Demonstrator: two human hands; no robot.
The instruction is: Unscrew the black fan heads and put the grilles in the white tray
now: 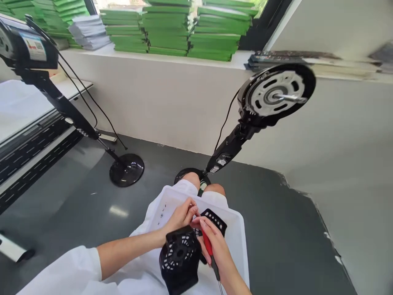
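Observation:
On the person's lap rests a white tray (pixel 242 241). My left hand (pixel 181 215) is over it with bent fingers pinched together; what they hold, if anything, is too small to make out. My right hand (pixel 216 246) is wrapped round a red and black screwdriver (pixel 207 245), whose metal shaft points down toward the bottom edge. The fingertips of both hands meet near a black slotted plastic part (pixel 215 219) in the tray. A larger black vented cover (pixel 180 258) lies nearer, below my left wrist. Small dark pieces (pixel 161 215) are at the tray's left side.
A black fan stand (pixel 225 153) with an exposed motor head (pixel 278 92) rises beyond the knees. Another stand on a round base (pixel 127 170) is at left, beside a table (pixel 70 90). Green stacks (pixel 166 30) line the windowsill. A white wall (pixel 159 98) closes off the front.

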